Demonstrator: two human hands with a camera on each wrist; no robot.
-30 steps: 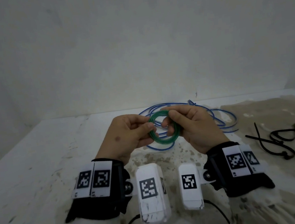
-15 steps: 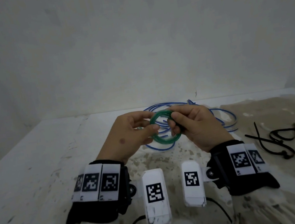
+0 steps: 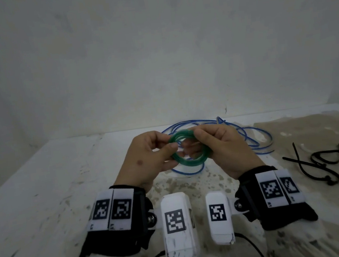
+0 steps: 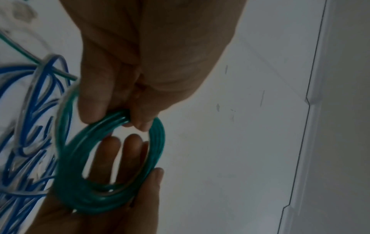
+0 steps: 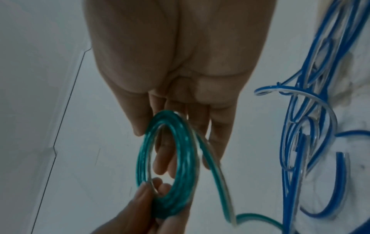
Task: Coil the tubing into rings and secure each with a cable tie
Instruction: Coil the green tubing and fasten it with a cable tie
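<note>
A small coil of green tubing point(image 3: 192, 164) is held upright above the table between both hands. My left hand point(image 3: 169, 143) pinches its left rim between thumb and forefinger, which the left wrist view shows on the green coil point(image 4: 158, 142). My right hand point(image 3: 200, 139) holds the right rim, thumb in front and fingers point(image 4: 130, 150) showing through the ring. In the right wrist view a loose tail point(image 5: 216, 174) leaves the green coil point(image 5: 144, 150) and trails down to the right. Blue tubing point(image 3: 251, 137) lies in loose loops on the table behind the hands.
Black cable ties point(image 3: 318, 163) lie tangled on the table to the right, on a sandy-stained patch. The blue tubing point(image 5: 300, 126) spreads right of the right hand and also shows as blue tubing point(image 4: 30, 110) at the left. A plain wall stands behind the table.
Both hands kept hold of the green coil. The right thumb and fingers shifted along its upper rim, and the coil turned slightly between the hands.
</note>
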